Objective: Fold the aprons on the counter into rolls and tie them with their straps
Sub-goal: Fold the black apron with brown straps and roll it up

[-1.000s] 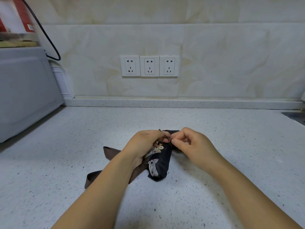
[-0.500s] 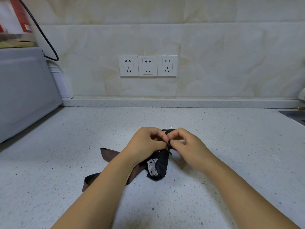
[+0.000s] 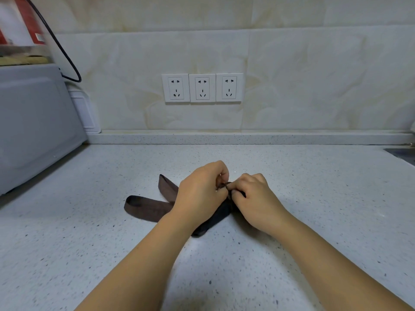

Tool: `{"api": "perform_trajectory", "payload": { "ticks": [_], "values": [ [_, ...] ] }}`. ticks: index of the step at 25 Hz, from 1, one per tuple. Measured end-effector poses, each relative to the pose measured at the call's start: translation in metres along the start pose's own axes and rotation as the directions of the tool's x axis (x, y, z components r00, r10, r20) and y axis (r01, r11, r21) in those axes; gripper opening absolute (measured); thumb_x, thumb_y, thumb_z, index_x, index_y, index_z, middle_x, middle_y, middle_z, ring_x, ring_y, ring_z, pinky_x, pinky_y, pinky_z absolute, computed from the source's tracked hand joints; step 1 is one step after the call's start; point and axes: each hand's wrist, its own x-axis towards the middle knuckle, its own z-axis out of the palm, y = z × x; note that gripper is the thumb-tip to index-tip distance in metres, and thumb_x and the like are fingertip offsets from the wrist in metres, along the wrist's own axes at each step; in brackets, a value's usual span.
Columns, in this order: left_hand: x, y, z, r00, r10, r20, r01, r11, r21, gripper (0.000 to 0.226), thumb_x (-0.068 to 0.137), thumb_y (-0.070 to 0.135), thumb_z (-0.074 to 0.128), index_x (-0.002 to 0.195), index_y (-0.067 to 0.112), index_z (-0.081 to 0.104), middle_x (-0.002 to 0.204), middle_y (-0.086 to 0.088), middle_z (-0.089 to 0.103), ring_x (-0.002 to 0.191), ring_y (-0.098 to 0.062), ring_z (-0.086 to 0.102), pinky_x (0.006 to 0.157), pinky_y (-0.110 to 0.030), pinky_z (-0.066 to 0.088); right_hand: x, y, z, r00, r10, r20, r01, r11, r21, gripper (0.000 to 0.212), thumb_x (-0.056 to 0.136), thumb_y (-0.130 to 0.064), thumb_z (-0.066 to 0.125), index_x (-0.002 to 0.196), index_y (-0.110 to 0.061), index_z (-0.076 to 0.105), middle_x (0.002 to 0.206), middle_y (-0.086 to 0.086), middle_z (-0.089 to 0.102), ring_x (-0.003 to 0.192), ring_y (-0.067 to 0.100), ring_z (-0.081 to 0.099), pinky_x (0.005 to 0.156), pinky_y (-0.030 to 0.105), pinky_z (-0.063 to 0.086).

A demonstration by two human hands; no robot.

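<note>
Rolled black fabric apron (image 3: 215, 221) lies mid-counter, slanted, mostly hidden under both hands. White speckled stone counter (image 3: 89, 232), matte, raised ledge (image 3: 247, 138) at the back. Glossy cream marble-look wall tiles (image 3: 314, 75) above, three white plastic sockets (image 3: 202, 88) in a row. Grey boxy appliance (image 3: 33, 122) at left, black cable (image 3: 65, 55) looping behind it. Flat brown fabric strap (image 3: 146, 206) folds out left of the roll, on the counter. Left hand (image 3: 199, 196) and right hand (image 3: 256, 198) both curled tight, fingertips meeting atop the roll, pinching the strap there.
</note>
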Motion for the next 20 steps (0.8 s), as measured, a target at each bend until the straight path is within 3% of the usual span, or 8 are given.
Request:
{"api": "perform_trajectory", "payload": {
  "ticks": [4, 8, 11, 16, 20],
  "values": [
    [-0.001, 0.0, 0.001, 0.999, 0.052, 0.012, -0.053, 0.996, 0.069, 0.018, 0.09, 0.022, 0.058, 0.102, 0.035, 0.058, 0.078, 0.02, 0.054, 0.088, -0.002, 0.047, 0.072, -0.028, 0.044, 0.002, 0.005, -0.003, 0.994, 0.1, -0.041, -0.09, 0.973, 0.211, 0.026, 0.097, -0.02, 0.047, 0.102, -0.033, 0.069, 0.094, -0.014, 0.055, 0.108, 0.005, 0.035, 0.081, 0.015, 0.031],
    [0.002, -0.003, 0.001, 1.0, 0.01, 0.006, -0.01, 1.0, 0.012, 0.008, 0.087, 0.028, 0.068, 0.086, 0.037, 0.067, 0.074, 0.022, 0.057, 0.085, -0.001, 0.049, 0.074, -0.026, 0.045, 0.002, 0.011, -0.007, 0.992, 0.121, -0.025, -0.106, 0.939, 0.327, 0.019, 0.094, -0.025, 0.058, 0.1, -0.035, 0.073, 0.095, -0.007, 0.06, 0.105, 0.009, 0.048, 0.086, 0.018, 0.037],
    [0.001, -0.005, 0.0, 1.0, -0.028, -0.003, 0.027, 0.999, -0.043, 0.012, 0.084, 0.027, 0.072, 0.078, 0.036, 0.068, 0.073, 0.021, 0.062, 0.082, -0.001, 0.056, 0.076, -0.031, 0.05, 0.0, 0.011, -0.012, 0.991, 0.137, 0.006, -0.126, 0.894, 0.429, 0.014, 0.09, -0.022, 0.065, 0.093, -0.032, 0.075, 0.098, -0.004, 0.063, 0.096, 0.007, 0.059, 0.08, 0.016, 0.041],
    [0.003, -0.009, -0.001, 0.998, -0.044, -0.04, 0.04, 0.993, -0.114, 0.025, 0.077, 0.026, 0.08, 0.065, 0.035, 0.061, 0.084, 0.013, 0.06, 0.076, -0.005, 0.059, 0.073, -0.031, 0.052, -0.001, 0.011, -0.014, 0.987, 0.16, 0.022, -0.153, 0.881, 0.448, 0.011, 0.088, -0.023, 0.068, 0.088, -0.03, 0.076, 0.097, -0.004, 0.064, 0.093, 0.008, 0.06, 0.077, 0.016, 0.041],
    [0.002, -0.008, -0.003, 0.993, -0.111, 0.028, 0.114, 0.979, -0.168, 0.015, 0.077, 0.026, 0.082, 0.069, 0.025, 0.069, 0.077, 0.012, 0.065, 0.068, -0.005, 0.061, 0.066, -0.022, 0.052, 0.0, 0.013, -0.013, 0.988, 0.149, 0.049, -0.156, 0.915, 0.373, 0.012, 0.088, -0.026, 0.066, 0.083, -0.034, 0.073, 0.098, -0.013, 0.061, 0.104, 0.008, 0.054, 0.089, 0.023, 0.042]
  ]
}}
